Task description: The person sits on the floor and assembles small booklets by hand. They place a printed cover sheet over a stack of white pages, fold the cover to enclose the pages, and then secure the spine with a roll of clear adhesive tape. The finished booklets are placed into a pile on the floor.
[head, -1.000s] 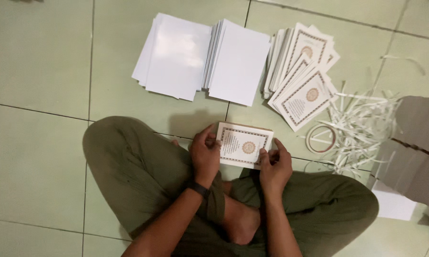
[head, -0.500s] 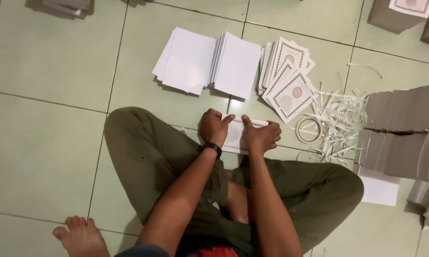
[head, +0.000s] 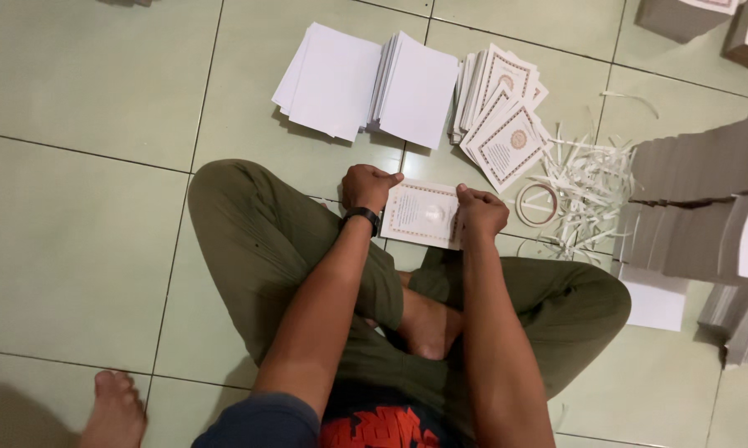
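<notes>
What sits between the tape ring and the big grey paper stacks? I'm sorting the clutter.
In the head view, a loose pile of white paper strips lies on the floor between the tape ring and the grey paper stacks.

Person wears olive-green trousers (head: 266, 249), dark blue short-sleeve shirt (head: 266, 425) w/ red print at front. Black wristwatch (head: 362, 217) on left wrist, no other accessories seen. Arms bare below sleeves, feet bare, no shoes.

White card (head: 428, 214) with ornate border; pale green floor tiles (head: 75, 241).
</notes>
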